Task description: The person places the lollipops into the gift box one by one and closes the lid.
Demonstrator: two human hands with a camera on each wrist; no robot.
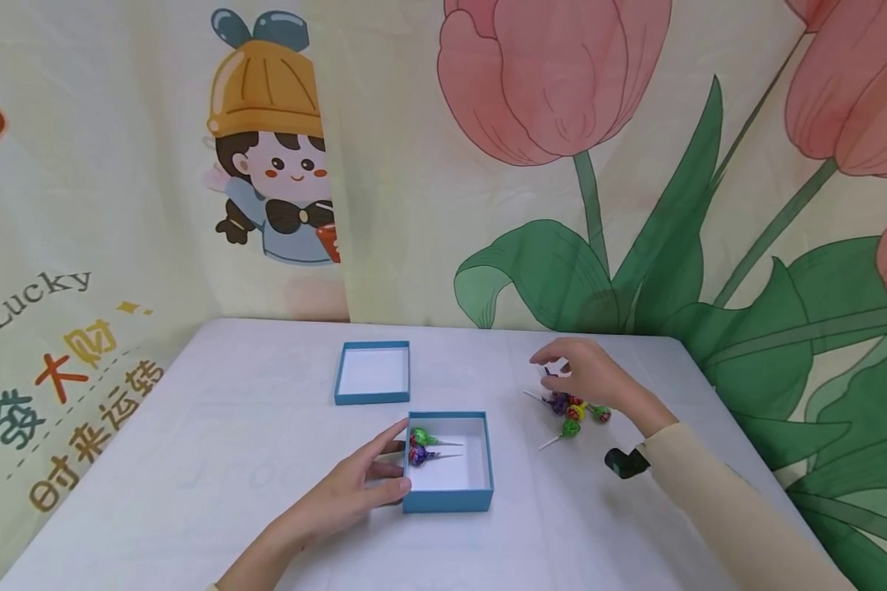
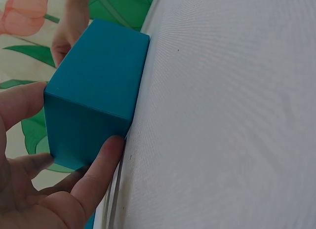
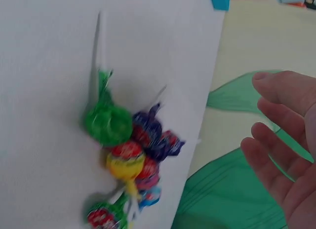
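Note:
A blue box (image 1: 447,501) with a white inside stands on the table. Two lollipops lie in its left part, a green one (image 1: 421,437) and a purple one (image 1: 418,455), their sticks to the right. My left hand (image 1: 355,486) touches the box's left side, fingers and thumb spread along the wall, as the left wrist view shows on the blue side (image 2: 86,128). Over a small pile of wrapped lollipops (image 3: 126,162) hovers my right hand (image 1: 587,373), fingers loosely bent and apart, holding nothing. A green lollipop (image 1: 571,428) lies at the pile's near side.
Behind the box lies a shallow blue box lid (image 1: 372,399), white side up. A white cloth covers the table (image 1: 266,443). At its back edge hangs a printed curtain (image 1: 399,164) with tulips and a cartoon figure. A black device (image 1: 627,463) sits at my right wrist.

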